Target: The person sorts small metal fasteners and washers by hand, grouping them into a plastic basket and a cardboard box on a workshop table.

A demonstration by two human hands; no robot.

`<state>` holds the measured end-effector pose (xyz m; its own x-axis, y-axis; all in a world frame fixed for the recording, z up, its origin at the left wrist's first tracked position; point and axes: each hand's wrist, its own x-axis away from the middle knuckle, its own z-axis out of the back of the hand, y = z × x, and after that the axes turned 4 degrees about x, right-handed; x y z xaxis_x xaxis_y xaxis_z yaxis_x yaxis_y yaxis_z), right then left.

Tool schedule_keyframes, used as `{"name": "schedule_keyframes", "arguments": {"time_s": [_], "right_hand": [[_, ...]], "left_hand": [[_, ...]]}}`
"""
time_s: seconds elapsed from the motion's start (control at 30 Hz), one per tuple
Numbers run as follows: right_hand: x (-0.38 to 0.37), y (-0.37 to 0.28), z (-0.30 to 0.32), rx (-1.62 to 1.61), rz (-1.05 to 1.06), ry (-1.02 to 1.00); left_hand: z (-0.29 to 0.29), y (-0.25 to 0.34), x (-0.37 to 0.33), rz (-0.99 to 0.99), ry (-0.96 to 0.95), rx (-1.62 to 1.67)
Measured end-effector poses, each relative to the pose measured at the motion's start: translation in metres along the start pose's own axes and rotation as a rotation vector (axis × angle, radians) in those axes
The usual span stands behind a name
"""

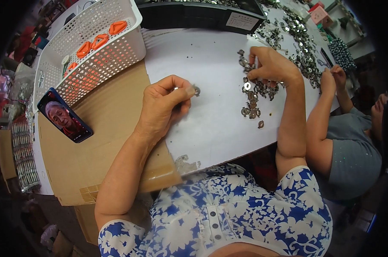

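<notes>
My left hand (163,103) is closed in a pinch over the white tabletop. Between its thumb and forefinger is a small round metal part (197,91), dark grey with a ring shape. To the right, my right hand (274,66) reaches down into a loose heap of small metal parts (251,105). Its thumb and forefinger are spread, with a few of the parts lying in the gap between them; no part is plainly gripped. Several pieces trail from the heap toward me, including a single one (261,124) lying apart.
A white perforated basket (140,47) with orange pieces (100,41) stands at far left. Before it, a phone (65,115) leans on cardboard (112,137). A black bin (194,18) sits at the back. At right, another person's hands (333,79) work near a larger metal pile (303,55).
</notes>
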<state>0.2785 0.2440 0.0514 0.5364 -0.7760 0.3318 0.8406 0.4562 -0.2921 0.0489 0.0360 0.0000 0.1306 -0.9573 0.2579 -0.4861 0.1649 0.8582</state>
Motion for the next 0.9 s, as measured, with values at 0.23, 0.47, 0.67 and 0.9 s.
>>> {"name": "schedule_keyframes", "arguments": {"time_s": [0.23,0.47,0.67,0.9], "right_hand": [[-0.009,-0.029,-0.019,-0.272,0.428,-0.129],[-0.02,-0.013,-0.02,-0.122,0.429,0.337],[-0.031,-0.014,-0.03,-0.211,0.438,0.149],[-0.021,-0.032,-0.024,-0.374,0.373,0.191]], "left_hand": [[0.002,-0.001,0.003,-0.15,0.032,-0.194],[0.001,0.003,0.005,-0.129,-0.032,-0.161],[0.014,0.005,-0.001,-0.074,-0.115,0.191],[0.014,0.007,0.0,-0.082,-0.078,0.197]]}}
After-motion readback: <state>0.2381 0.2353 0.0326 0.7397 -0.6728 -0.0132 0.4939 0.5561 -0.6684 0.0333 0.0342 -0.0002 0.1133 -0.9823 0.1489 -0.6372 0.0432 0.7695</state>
